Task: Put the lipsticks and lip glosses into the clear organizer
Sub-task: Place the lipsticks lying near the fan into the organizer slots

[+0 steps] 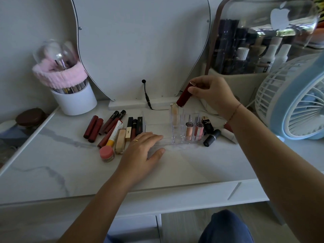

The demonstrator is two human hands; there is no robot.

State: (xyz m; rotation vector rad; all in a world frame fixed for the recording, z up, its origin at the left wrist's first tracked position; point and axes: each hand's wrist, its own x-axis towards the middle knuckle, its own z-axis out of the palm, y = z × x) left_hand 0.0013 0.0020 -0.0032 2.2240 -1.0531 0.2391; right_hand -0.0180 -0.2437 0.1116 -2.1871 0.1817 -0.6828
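The clear organizer point(177, 140) stands mid-table. A tall beige gloss point(174, 114) and two short pink glosses point(189, 130) point(199, 130) stand in its slots. My right hand point(213, 94) pinches a dark red lipstick point(183, 96) by its top, tilted, its lower end just over the back slots. My left hand point(144, 151) rests flat, fingers straight, against the organizer's left front edge. Several lipsticks and glosses point(112, 128) lie loose to the left. A black lipstick point(212, 137) and a black-and-gold one point(207, 124) lie right of the organizer.
A white brush cup point(75, 100) with a pink headband stands back left, a mirror point(140, 46) behind the organizer with a black cable. A blue-and-white fan point(294, 100) and a clear cosmetics case point(259, 41) stand at the right. A pink jar point(107, 153) sits by my left hand.
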